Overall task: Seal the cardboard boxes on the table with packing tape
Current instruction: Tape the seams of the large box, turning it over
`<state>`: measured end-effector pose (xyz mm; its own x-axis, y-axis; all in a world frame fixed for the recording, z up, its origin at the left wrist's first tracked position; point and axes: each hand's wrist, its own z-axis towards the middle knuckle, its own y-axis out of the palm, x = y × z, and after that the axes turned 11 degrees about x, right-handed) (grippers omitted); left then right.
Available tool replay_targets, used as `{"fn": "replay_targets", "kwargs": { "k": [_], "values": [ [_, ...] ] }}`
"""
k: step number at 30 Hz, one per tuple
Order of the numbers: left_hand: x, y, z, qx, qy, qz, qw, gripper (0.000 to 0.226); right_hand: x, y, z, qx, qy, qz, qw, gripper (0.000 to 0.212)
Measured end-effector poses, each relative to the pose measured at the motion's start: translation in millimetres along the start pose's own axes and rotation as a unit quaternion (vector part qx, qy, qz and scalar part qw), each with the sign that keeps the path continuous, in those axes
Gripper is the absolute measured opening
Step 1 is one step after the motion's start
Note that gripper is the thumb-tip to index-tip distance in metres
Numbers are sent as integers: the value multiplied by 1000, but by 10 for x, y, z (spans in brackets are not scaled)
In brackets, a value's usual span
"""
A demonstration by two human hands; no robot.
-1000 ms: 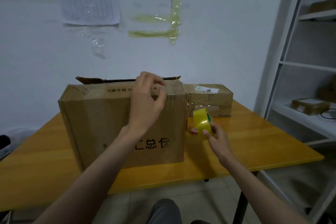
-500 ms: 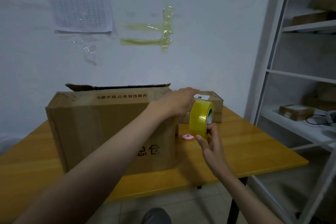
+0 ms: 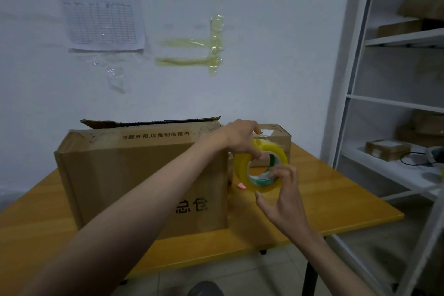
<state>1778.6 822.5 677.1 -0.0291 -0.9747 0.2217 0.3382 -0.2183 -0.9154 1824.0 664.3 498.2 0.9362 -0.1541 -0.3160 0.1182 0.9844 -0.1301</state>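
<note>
Head view, looking down and forward over a yellow-orange worktop [image 3: 336,199]. Large cardboard box [image 3: 134,182] stands on it left of centre, printed characters on its front face and along the top edge; a rear flap [image 3: 149,122] sticks up behind, ragged at its ends. Smaller cardboard box [image 3: 278,137] sits behind and to the right of the large one, near the wall, partly hidden by the hands; white label on its top.

Roll of yellowish packing tape [image 3: 260,168] held up in the air just right of the large box's right edge, core facing the camera, green print visible inside the core. Right hand [image 3: 283,197] grips the roll from below, thumb under the rim, fingers [image 3: 276,173] curled into the core. Left hand [image 3: 242,138] reaches across the box front, fingers curled down and pinching at the top of the roll; whether a loose tape end is caught there cannot be told.

Small pink object [image 3: 241,185] lies on the worktop just beside the large box's lower right corner, under the roll.

Wall behind: gridded paper sheet [image 3: 102,24], strips of yellowish tape [image 3: 204,53] stuck in a rough cross. White shelving unit [image 3: 396,103] at right holds several small boxes and a dark cable.
</note>
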Motion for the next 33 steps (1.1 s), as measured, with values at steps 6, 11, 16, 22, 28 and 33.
{"fn": "replay_targets", "kwargs": {
  "k": [6, 11, 16, 22, 28, 33],
  "values": [
    [-60, -23, -30, -28, 96, -7, 995, 71, -89, -56, 249, 55, 272, 146, 950, 72],
    [-121, -46, -116, -14, 138, 52, 989, 66, -59, -99, 331, -160, 359, 238, 888, 46],
    [-232, 49, -213, 173, 79, 15, 982, 29, -158, 116, 261, -66, 397, 220, 889, 34],
    [-96, 155, -318, 174, -5, -65, 983, 21, -247, 231, 246, -33, 391, 201, 898, 32],
    [-31, 123, -277, 200, -56, -79, 975, 8, -311, 290, 269, -25, 385, 211, 898, 35],
    [36, 87, -289, 173, -61, -75, 980, 9, -274, 276, 273, -15, 381, 176, 907, 34]
  ]
}}
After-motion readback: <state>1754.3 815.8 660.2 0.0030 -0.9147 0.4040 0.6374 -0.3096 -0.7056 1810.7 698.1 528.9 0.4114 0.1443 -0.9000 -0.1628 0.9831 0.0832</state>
